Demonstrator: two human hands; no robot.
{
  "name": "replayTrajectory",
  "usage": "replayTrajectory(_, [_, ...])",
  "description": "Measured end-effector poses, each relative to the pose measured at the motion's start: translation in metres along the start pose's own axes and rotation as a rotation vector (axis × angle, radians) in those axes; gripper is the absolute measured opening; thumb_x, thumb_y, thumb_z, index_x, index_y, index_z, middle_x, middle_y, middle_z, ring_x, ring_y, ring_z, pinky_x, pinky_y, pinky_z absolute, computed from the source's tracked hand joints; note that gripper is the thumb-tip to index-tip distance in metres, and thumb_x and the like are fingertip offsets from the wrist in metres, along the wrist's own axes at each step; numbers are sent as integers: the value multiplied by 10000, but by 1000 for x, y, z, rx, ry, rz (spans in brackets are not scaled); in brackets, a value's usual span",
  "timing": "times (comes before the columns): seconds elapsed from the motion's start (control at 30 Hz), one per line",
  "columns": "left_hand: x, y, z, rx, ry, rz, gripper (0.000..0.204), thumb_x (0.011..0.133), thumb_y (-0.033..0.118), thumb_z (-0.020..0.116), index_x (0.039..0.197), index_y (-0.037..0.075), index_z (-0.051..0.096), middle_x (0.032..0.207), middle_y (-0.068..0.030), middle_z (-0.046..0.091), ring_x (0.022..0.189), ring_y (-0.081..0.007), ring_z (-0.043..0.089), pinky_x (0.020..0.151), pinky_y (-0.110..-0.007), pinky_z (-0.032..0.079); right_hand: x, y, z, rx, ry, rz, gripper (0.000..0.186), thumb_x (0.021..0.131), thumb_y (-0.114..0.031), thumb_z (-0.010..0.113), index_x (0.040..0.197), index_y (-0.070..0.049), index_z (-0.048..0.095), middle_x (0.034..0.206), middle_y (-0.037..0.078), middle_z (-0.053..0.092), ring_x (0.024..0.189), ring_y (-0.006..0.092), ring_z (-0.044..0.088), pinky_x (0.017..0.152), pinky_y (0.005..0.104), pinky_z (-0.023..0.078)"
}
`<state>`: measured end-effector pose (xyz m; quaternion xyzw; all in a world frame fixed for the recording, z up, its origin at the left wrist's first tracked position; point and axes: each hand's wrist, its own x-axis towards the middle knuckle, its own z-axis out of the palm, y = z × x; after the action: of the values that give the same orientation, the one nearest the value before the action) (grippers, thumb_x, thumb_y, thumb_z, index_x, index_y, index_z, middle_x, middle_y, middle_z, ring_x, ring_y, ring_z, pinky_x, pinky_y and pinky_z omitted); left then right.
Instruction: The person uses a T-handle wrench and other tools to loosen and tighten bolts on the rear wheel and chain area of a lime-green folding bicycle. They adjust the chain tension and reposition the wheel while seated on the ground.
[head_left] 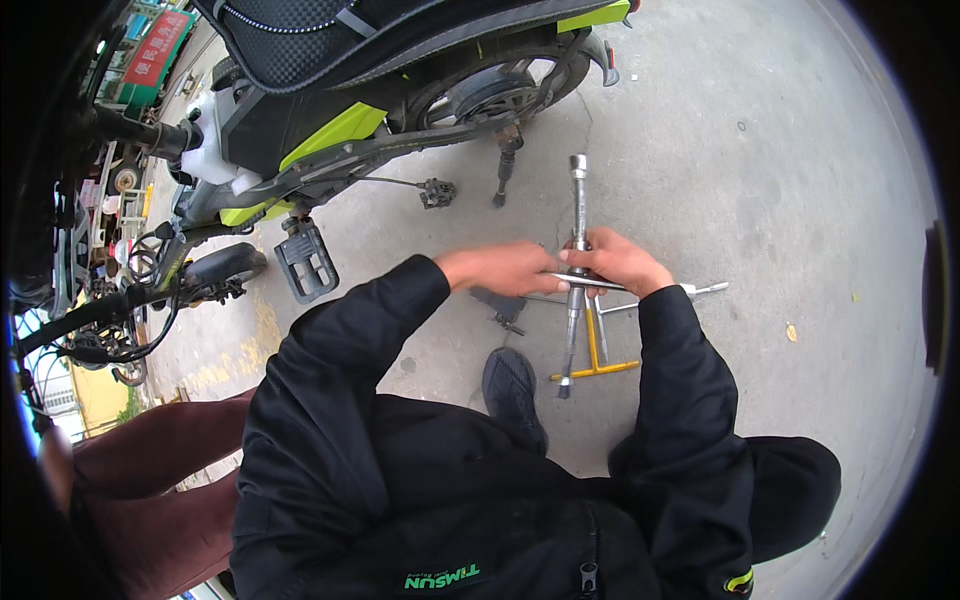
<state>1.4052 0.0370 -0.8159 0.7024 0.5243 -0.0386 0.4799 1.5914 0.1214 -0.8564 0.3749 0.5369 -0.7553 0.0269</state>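
Both hands, left hand and right hand, clench the cross wrench (steel, likely heavy, rigid) at its crossbar.

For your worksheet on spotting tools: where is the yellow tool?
In the head view, the yellow tool lies on the concrete ground, centre-right, below both hands and right of the black shoe.
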Motion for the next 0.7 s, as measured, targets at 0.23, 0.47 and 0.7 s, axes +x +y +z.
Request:
replayTrajectory(0.23, [-2,-17,30,-11,225,-252,466,974,437,476,909,1,628,799,-216,632,772,-399,613,680,-486,441,1,40,79,-588,1190,-502,371,766,-227,758,959,44,593,881,170,642,852,383,600,748,452,474])
replayTrajectory(0.47, [3,-30,19,-5,247,-265,470,966,424,484,862,-14,619,783,-226,623,741,-408,589,661,-486,423,3,75,88,574,466,30,455,971,-477,509,950,-25,565,723,16,520,582,116,474,556,273,398])
replayTrajectory(0.7, [2,-35,13,-36,324,-286,468,951,420,503,853,-21,624,806,-240,626,768,-423,595,681,-488,429,15,67,89,400,487,-205,419,985,-436,500,913,-36,602,644,-21,471,526,55,399,458,243,299])
